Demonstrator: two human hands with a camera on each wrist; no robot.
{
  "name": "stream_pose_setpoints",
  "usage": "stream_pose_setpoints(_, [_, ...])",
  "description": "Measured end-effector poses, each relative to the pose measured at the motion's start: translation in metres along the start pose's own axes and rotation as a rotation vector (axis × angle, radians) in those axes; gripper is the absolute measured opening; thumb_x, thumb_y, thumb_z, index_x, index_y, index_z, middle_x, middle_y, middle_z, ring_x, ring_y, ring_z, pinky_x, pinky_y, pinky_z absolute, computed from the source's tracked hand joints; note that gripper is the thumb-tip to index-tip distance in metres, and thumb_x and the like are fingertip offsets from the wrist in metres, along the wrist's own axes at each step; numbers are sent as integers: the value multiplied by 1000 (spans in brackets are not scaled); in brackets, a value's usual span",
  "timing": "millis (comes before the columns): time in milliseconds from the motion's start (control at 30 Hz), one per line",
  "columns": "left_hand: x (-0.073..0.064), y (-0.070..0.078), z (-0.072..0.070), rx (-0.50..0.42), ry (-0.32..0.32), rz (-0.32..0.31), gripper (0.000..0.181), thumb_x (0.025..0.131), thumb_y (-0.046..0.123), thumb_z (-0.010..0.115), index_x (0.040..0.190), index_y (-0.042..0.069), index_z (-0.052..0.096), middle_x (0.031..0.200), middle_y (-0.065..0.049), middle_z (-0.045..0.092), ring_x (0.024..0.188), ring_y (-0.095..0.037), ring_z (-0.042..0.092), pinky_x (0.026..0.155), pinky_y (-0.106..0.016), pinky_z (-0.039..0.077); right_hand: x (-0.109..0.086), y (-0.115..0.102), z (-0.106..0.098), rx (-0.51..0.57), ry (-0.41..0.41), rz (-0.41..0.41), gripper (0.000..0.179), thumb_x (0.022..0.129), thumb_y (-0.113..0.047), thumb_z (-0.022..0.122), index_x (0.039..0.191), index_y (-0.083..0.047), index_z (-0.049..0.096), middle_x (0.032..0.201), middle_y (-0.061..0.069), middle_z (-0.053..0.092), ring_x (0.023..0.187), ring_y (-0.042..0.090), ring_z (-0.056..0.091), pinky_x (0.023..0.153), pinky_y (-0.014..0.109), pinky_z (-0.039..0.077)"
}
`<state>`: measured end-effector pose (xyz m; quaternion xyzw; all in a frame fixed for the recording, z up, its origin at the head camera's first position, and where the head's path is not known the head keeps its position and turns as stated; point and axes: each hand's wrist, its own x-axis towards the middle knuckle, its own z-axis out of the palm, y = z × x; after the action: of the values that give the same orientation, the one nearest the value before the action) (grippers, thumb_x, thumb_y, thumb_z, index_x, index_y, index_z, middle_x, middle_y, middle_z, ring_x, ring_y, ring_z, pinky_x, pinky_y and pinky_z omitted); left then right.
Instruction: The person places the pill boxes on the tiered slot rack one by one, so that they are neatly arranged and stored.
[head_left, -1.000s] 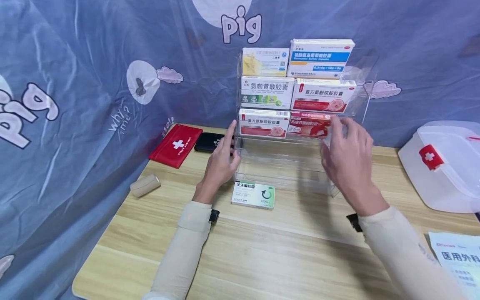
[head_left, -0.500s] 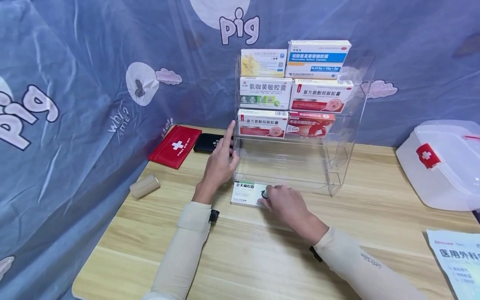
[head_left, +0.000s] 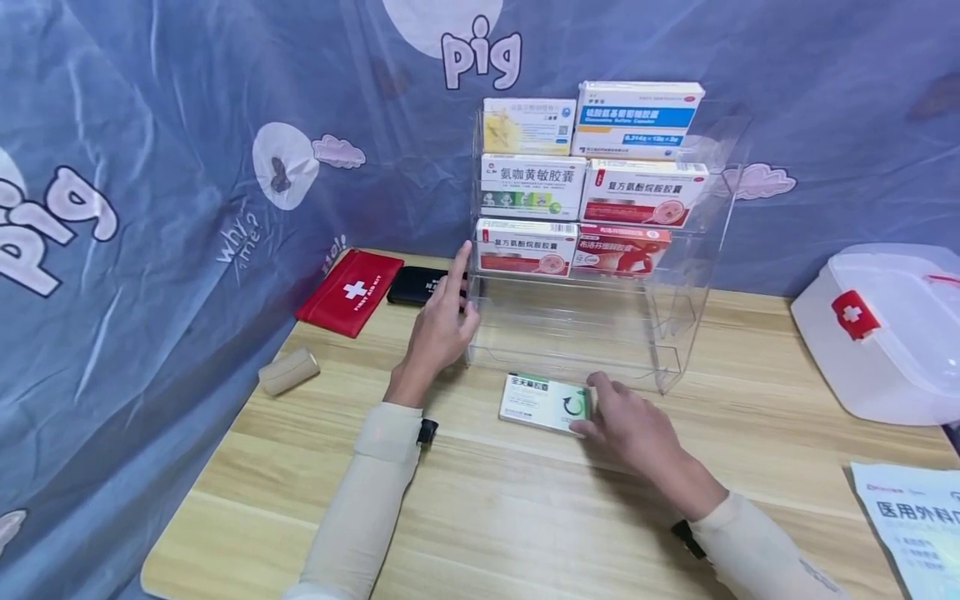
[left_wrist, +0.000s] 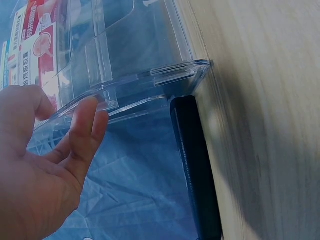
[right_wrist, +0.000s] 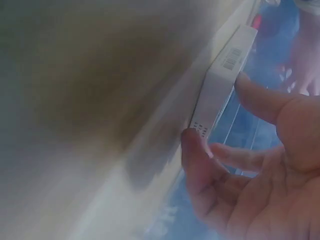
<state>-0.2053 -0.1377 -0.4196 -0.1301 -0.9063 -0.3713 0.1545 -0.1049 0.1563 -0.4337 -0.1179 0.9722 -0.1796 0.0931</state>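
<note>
My right hand [head_left: 630, 421] pinches the right end of a flat white and green medicine box [head_left: 540, 402], thumb at the near edge and fingers at the far one. In the right wrist view, thumb and fingertip lie along the white end of that medicine box [right_wrist: 220, 75], close by the tabletop. A clear acrylic display rack [head_left: 562, 329] stands just behind it, with medicine boxes in its upper three tiers. My left hand [head_left: 442, 329] rests against the rack's left side, index finger stretched upward. In the left wrist view, the fingertips of that hand [left_wrist: 50, 160] touch the panel's edge.
A red first aid pouch [head_left: 352, 292] and a black case [head_left: 416, 285] lie left of the rack, with a tan roll [head_left: 288, 372] nearer. At right stand a white first-aid box [head_left: 862, 350] and a pale printed packet [head_left: 911, 517]. A blue curtain [head_left: 225, 100] hangs behind.
My right hand has come down from the red box in the third tier to the green and white box and shifted it to the right. The left hand stays at the rack.
</note>
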Motion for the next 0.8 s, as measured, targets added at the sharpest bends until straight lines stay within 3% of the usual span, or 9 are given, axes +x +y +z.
stream_pose_setpoints(67, [-1, 0, 0, -4, 1, 1, 94, 100, 3, 57, 174, 38, 10, 134, -15, 63, 104, -29, 68, 84, -49, 60, -8, 10, -2, 10, -17, 3, 69, 94, -38, 82, 148, -4, 54, 114, 24, 67, 85, 33, 67, 65, 48, 55])
stream_pose_setpoints(133, [-1, 0, 1, -7, 6, 5, 94, 100, 3, 58, 174, 38, 10, 132, -15, 63, 103, -29, 67, 84, -49, 60, -15, 18, -3, 27, -24, 0, 71, 94, -37, 81, 152, -4, 55, 125, 26, 63, 90, 32, 66, 70, 50, 56])
stream_pose_setpoints(233, [-1, -1, 1, -11, 13, 15, 95, 100, 2, 58, 174, 38, 11, 131, -16, 63, 102, -29, 67, 85, -49, 60, -25, 26, -2, 97, -9, -18, 63, 93, -31, 83, 145, -3, 60, 125, 25, 62, 92, 27, 63, 74, 49, 56])
stream_pose_setpoints(367, [-1, 0, 1, -11, 12, 24, 94, 100, 2, 58, 174, 38, 11, 131, -16, 63, 102, -29, 67, 85, -49, 60, -33, 28, 0, 232, 28, -52, 54, 90, -18, 85, 135, -6, 57, 119, 19, 72, 98, 27, 71, 82, 52, 60])
stream_pose_setpoints(567, [-1, 0, 0, -9, 20, 16, 95, 100, 2, 58, 174, 39, 10, 129, -16, 62, 100, -29, 66, 83, -48, 59, -32, 23, 2, 393, 72, -101, 48, 90, 0, 80, 129, -9, 54, 116, 23, 78, 103, 32, 80, 88, 46, 65])
stream_pose_setpoints(667, [0, 0, 1, -9, 22, 23, 95, 100, 2, 58, 174, 38, 10, 128, -16, 62, 99, -29, 65, 82, -48, 58, -26, 21, -7, 402, 124, -115, 50, 88, 3, 80, 131, -6, 55, 113, 26, 78, 100, 35, 80, 84, 42, 66])
stream_pose_setpoints(800, [0, 0, 2, -14, 17, 37, 94, 100, 1, 58, 174, 36, 11, 126, -16, 62, 98, -29, 65, 80, -47, 58, -15, 19, -33, 402, 211, -94, 55, 90, 3, 79, 139, -1, 53, 117, 30, 75, 100, 42, 78, 82, 38, 66])
